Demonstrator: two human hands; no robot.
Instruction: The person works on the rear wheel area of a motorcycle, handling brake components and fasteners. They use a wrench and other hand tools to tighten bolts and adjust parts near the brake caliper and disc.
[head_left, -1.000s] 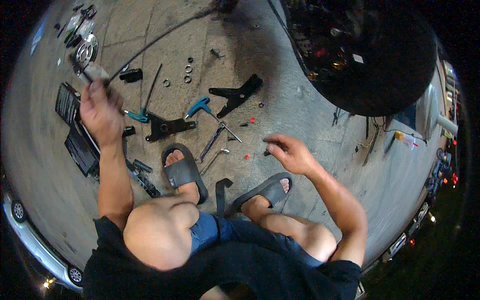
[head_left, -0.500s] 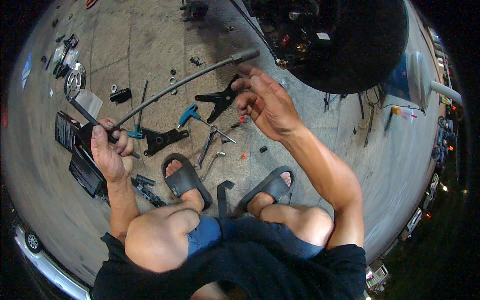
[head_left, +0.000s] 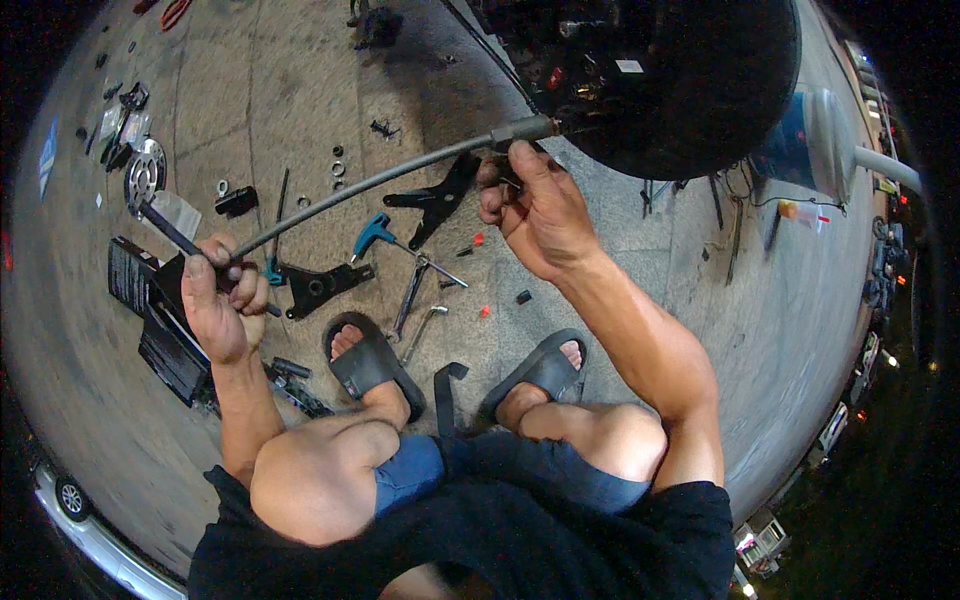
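Observation:
A long T-handle socket wrench (head_left: 350,193) slants up and to the right across the view. My left hand (head_left: 220,300) is closed around its crossbar at the left. The socket end reaches the dark round machine part (head_left: 660,90) at upper right; whether it sits on a fastener cannot be made out. My right hand (head_left: 550,215) is closed at the socket, its thumb against the lower edge and its fingers curled beneath. A small shiny bit shows between those fingers, too small to name. Below lie a blue-handled T-shaped hex key (head_left: 375,235) and a black bracket (head_left: 435,200).
On the paved ground are another black bracket (head_left: 325,285), a combination wrench (head_left: 410,297), a brake disc (head_left: 146,172) and several rings and small parts. Black boxes (head_left: 172,345) stand by my left forearm. My sandalled feet (head_left: 370,365) flank a dark strap (head_left: 447,395).
My right hand has closed at the socket, having been half open beside it. The wrench's socket end has shifted right and slightly down, toward the round part. My left hand keeps its hold.

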